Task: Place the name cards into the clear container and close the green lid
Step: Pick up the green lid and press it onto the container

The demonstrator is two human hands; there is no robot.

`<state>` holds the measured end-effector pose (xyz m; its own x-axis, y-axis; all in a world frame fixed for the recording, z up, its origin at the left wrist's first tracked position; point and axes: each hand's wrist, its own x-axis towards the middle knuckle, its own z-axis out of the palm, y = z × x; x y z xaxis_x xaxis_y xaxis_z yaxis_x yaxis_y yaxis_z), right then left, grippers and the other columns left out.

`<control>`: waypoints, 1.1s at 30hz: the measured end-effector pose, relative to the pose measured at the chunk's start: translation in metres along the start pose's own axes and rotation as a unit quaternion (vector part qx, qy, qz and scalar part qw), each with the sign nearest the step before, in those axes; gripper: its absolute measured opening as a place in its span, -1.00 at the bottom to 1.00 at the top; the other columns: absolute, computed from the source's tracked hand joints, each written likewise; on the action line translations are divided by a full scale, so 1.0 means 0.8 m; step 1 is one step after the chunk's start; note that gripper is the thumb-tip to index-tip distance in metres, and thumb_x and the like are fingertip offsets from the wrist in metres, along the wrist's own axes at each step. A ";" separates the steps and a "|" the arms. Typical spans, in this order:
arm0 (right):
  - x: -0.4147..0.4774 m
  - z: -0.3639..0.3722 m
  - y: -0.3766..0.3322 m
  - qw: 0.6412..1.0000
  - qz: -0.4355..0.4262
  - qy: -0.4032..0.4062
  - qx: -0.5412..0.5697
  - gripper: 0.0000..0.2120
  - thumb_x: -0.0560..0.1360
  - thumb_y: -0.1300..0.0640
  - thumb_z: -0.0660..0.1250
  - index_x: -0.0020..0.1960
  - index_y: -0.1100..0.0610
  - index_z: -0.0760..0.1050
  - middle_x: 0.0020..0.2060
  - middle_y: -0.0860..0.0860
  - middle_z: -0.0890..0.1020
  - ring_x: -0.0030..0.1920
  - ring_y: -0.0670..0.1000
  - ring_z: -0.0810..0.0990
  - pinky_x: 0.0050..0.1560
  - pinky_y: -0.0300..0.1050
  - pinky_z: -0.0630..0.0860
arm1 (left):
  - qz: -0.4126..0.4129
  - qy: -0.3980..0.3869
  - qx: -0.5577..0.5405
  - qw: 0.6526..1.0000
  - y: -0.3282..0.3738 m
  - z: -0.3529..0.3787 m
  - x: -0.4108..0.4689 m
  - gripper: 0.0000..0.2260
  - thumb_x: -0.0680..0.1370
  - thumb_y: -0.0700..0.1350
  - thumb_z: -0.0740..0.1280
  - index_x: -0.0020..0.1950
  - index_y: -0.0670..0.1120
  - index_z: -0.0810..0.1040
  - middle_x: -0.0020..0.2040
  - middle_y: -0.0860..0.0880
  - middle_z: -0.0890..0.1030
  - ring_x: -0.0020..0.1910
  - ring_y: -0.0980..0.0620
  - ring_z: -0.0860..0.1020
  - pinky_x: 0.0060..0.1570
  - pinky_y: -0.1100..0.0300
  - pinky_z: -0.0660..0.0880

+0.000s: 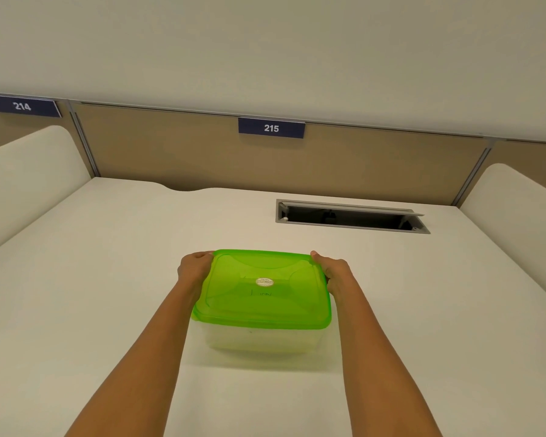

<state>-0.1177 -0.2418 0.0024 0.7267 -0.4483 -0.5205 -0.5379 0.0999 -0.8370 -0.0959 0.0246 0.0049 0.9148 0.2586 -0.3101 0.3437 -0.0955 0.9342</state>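
A clear plastic container (259,340) stands on the white desk (108,279) in front of me, with the translucent green lid (262,298) lying on top of it. A small round sticker sits on the lid, and faint handwriting shows through it from a card inside. My left hand (194,269) grips the lid's far left corner, fingers curled over the edge. My right hand (334,271) grips the far right corner the same way. The fingertips are hidden behind the lid.
An open cable hatch (350,216) is set into the desk at the back right. Tan partition panels (171,146) with number signs 214 and 215 stand behind. White side dividers (22,171) flank the desk.
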 end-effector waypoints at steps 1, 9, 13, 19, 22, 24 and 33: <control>0.000 0.001 0.000 1.000 -0.003 0.003 0.000 -0.35 0.41 -0.01 0.47 0.33 0.36 0.38 0.23 0.27 0.52 0.20 0.26 0.54 0.21 0.20 0.51 | 0.002 0.000 0.001 1.000 -0.001 0.000 0.000 -0.73 0.53 -0.18 0.27 0.20 -0.20 0.59 0.20 -0.23 0.59 0.22 -0.21 0.52 0.28 -0.08 0.44; -0.003 0.007 0.003 0.995 -0.048 0.033 -0.076 -0.40 0.49 -0.12 0.33 0.25 0.37 0.43 0.19 0.27 0.56 0.22 0.24 0.52 0.23 0.07 0.50 | 0.037 0.019 0.051 0.998 -0.002 0.004 -0.002 -0.70 0.57 -0.12 0.24 0.25 -0.19 0.56 0.27 -0.19 0.56 0.30 -0.18 0.45 0.33 0.00 0.38; -0.009 0.006 0.002 0.983 -0.084 0.058 -0.151 -0.50 0.52 -0.19 0.25 -0.09 0.29 0.55 -0.13 0.16 0.62 0.07 0.21 0.54 -0.03 -0.07 0.42 | 0.077 0.026 0.121 0.989 0.004 0.001 -0.011 -0.71 0.59 -0.11 0.22 0.22 -0.22 0.57 0.25 -0.20 0.57 0.30 -0.18 0.45 0.24 0.07 0.37; -0.022 0.004 0.003 0.967 -0.127 0.072 -0.207 -0.46 0.52 -0.25 0.17 -0.46 0.11 0.29 -0.46 0.00 0.36 -0.13 0.10 0.42 -0.13 -0.13 0.29 | 0.097 0.013 0.236 0.967 0.001 -0.019 -0.028 -0.65 0.62 -0.03 0.15 0.02 -0.25 0.62 -0.03 -0.18 0.62 0.06 -0.17 0.51 -0.04 0.13 0.38; -0.028 0.002 0.004 0.958 -0.144 0.061 -0.241 -0.45 0.54 -0.24 0.13 -0.46 0.13 0.27 -0.45 0.00 0.36 -0.13 0.10 0.41 -0.13 -0.14 0.28 | 0.066 0.034 0.314 0.947 -0.019 -0.023 -0.048 -0.52 0.64 0.03 0.05 0.13 -0.35 0.54 0.13 -0.32 0.58 0.19 -0.26 0.49 0.11 0.04 0.41; -0.034 0.000 0.008 0.951 -0.155 0.053 -0.263 -0.44 0.56 -0.22 0.12 -0.43 0.17 0.30 -0.44 0.01 0.38 -0.12 0.10 0.42 -0.12 -0.14 0.29 | 0.052 0.053 0.329 0.941 -0.031 -0.023 -0.061 -0.47 0.64 0.08 0.00 0.15 -0.35 0.51 0.14 -0.33 0.57 0.17 -0.28 0.50 0.08 0.03 0.42; -0.058 -0.012 0.034 0.927 -0.183 0.057 -0.322 -0.55 0.62 -0.11 0.07 -0.08 0.22 0.54 0.16 0.24 0.59 0.21 0.23 0.51 0.13 -0.03 0.44 | 0.019 0.097 0.260 0.961 -0.040 -0.018 -0.092 -0.46 0.62 0.14 0.02 0.32 -0.29 0.35 0.27 -0.32 0.46 0.24 -0.29 0.44 0.13 -0.03 0.39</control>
<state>-0.1703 -0.2267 0.0058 0.8810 -0.4418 -0.1692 -0.4341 -0.6125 -0.6606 -0.1771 0.0228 0.0003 0.8898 0.4143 -0.1913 0.4156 -0.5627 0.7146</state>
